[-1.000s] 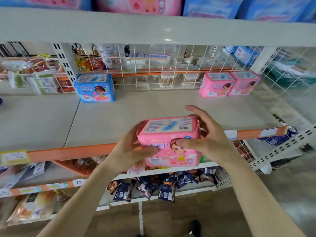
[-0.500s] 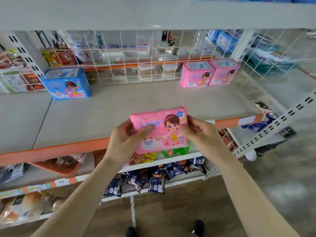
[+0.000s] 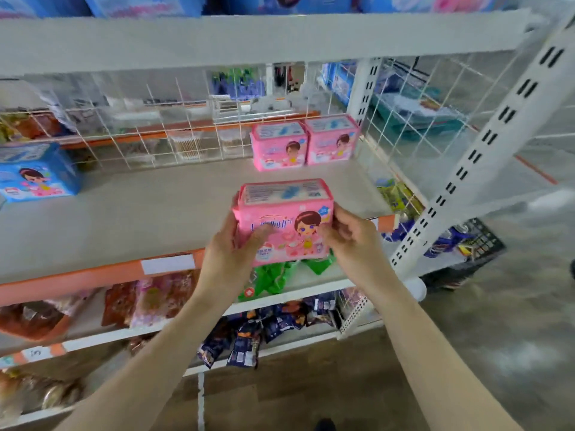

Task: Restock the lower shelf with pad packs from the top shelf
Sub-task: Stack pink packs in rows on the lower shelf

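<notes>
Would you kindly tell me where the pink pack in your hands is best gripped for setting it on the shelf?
By its two short ends, one hand from each side, probably as now: the left hand and right hand hold the pink pack upright, label forward. That leaves its flat bottom free to land on the shelf.
</notes>
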